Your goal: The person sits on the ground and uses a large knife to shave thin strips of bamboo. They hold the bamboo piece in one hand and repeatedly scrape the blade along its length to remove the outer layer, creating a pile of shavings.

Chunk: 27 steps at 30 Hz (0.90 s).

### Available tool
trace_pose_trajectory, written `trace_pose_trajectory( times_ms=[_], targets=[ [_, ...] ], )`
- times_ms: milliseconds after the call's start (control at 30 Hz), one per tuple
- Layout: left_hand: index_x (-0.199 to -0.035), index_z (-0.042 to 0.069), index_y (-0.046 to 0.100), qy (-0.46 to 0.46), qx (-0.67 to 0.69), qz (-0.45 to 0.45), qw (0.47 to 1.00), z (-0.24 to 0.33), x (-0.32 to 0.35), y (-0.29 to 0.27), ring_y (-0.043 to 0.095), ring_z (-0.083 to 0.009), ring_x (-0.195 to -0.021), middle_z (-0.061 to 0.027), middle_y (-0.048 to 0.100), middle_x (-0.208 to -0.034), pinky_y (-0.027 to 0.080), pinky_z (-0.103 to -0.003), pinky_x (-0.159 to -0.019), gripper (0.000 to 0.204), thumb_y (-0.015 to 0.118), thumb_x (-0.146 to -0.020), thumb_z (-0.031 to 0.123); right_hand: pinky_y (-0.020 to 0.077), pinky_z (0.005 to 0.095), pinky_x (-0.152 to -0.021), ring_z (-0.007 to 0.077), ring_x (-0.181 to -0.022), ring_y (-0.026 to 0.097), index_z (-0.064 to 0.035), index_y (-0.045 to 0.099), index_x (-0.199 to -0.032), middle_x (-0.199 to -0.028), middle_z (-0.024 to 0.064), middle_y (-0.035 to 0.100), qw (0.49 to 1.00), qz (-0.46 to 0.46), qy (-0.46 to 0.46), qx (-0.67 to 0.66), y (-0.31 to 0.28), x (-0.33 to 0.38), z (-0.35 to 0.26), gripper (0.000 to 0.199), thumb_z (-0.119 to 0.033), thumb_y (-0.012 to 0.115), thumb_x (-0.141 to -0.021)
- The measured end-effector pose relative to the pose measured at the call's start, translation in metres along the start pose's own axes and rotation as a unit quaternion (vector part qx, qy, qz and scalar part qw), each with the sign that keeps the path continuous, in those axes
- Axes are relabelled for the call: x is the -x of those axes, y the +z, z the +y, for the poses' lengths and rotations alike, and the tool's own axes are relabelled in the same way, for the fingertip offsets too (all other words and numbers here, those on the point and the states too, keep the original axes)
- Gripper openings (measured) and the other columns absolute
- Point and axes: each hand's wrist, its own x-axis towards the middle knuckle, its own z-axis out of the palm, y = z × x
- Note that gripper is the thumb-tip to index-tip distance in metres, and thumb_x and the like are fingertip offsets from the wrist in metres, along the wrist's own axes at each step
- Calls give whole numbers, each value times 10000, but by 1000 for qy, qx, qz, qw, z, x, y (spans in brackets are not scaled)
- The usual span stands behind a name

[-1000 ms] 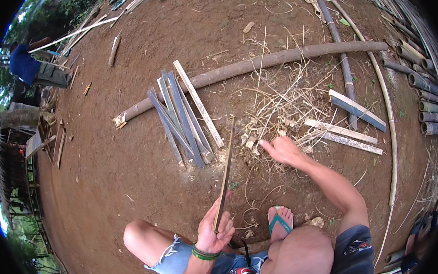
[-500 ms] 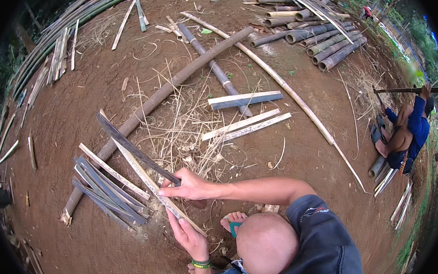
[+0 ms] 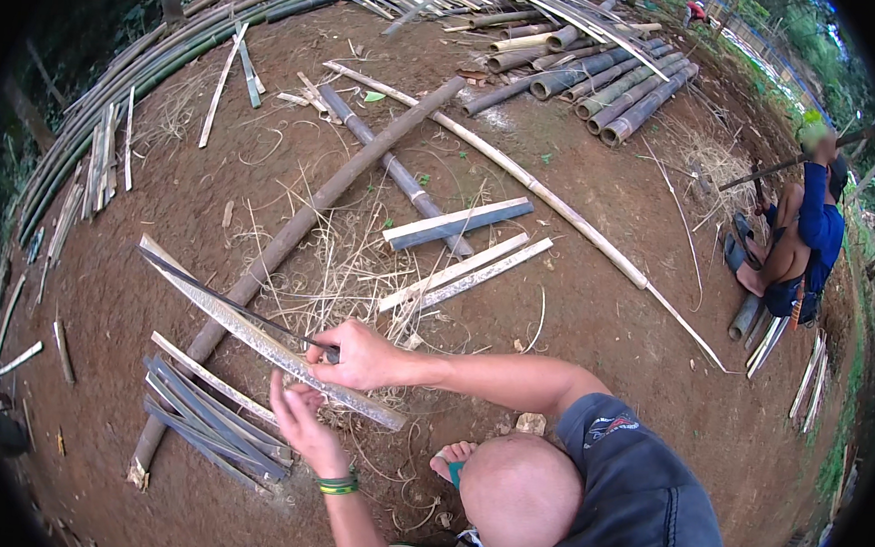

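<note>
A long pale split bamboo slat (image 3: pixel 254 332) lies slanted across in front of me, running from upper left down to lower right. My left hand (image 3: pixel 298 417), a green band at its wrist, grips the slat from below near its lower end. My right hand (image 3: pixel 360 355) is closed on the handle of a thin dark blade (image 3: pixel 225 301). The blade lies along the slat's upper edge and points up and left. My foot in a green sandal (image 3: pixel 451 462) rests on the dirt just below the slat.
A heap of dark slats (image 3: pixel 210 422) lies beside my left hand. A long bamboo pole (image 3: pixel 311 216) crosses the bare dirt, with more split slats (image 3: pixel 458 265) and dry shavings around. Thick poles (image 3: pixel 609 83) are stacked at the back. Another person (image 3: pixel 805 236) sits at right.
The view has swung round from the first frame. The slat, held upright a second ago, now lies slanted low, and my right hand has come onto it with the blade.
</note>
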Motion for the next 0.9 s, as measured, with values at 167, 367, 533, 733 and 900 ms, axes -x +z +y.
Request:
trace_pose_trajectory(
  times_ms=[167,367,533,733,900],
  targets=[
    [-1480,14,364,-31,274,-60,959,42,-86,-35,470,-281,-1329,-192,507,-1413,392,-432,-1098,656,333,-1061,519,461,356,-523,164,-500,584,-7,753,-905,-637,130,684,999,-23,-28,-1,5,25,29,221,-184,692,-788],
    [-1472,49,371,-70,328,-13,942,67,-111,-64,496,-232,-1152,-101,519,-1257,366,-376,-1059,659,436,-1037,539,454,374,-518,172,-503,574,-13,749,-956,-630,120,671,998,-50,-39,9,9,41,48,232,-204,700,-834],
    [-1335,50,445,-24,325,18,945,70,-104,-82,434,-158,-887,-32,439,-951,392,-322,-888,502,416,-1066,474,449,377,-510,189,-490,561,4,728,-1077,-590,131,636,999,-19,7,35,7,41,44,331,-228,686,-844],
    [-1125,45,470,125,277,65,950,68,-73,-68,478,-183,-939,-49,481,-945,377,-347,-981,451,349,-1078,478,481,394,-547,230,-547,595,44,530,-1363,-632,142,628,998,30,20,43,20,46,79,581,-171,657,-838],
    [-1187,-6,535,159,44,134,977,25,-52,-70,548,-223,-1088,-135,589,-1153,392,-412,-1079,453,319,-1104,383,499,443,-607,295,-657,655,-26,449,-1411,-708,159,638,973,-75,208,68,26,62,109,620,-122,643,-830]
  ],
)
